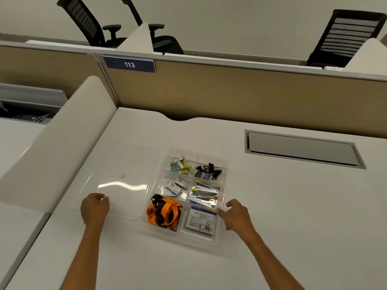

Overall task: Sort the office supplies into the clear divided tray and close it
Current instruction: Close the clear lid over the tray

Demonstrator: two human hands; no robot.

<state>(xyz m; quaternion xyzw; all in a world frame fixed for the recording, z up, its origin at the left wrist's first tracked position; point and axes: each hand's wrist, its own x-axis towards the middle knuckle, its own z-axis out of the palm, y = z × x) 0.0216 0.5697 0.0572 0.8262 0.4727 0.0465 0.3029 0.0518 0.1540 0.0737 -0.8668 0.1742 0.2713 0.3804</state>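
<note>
Sorting appears complete; closing remains. Left hand (94, 209) pinches the near edge of the flat clear plastic lid (123, 181) lying beside the clear divided tray (217, 237). Right hand (236, 214), loosely open, touches the tray's right rim, holding nothing. White packet (201, 221) reads "Faber-Castell"; blue partition sign (129, 64) reads "113".

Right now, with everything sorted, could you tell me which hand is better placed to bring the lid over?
The left hand: it already rests curled at the near edge of the clear lid lying left of the tray. The right hand sits open at the tray's right rim.
</note>
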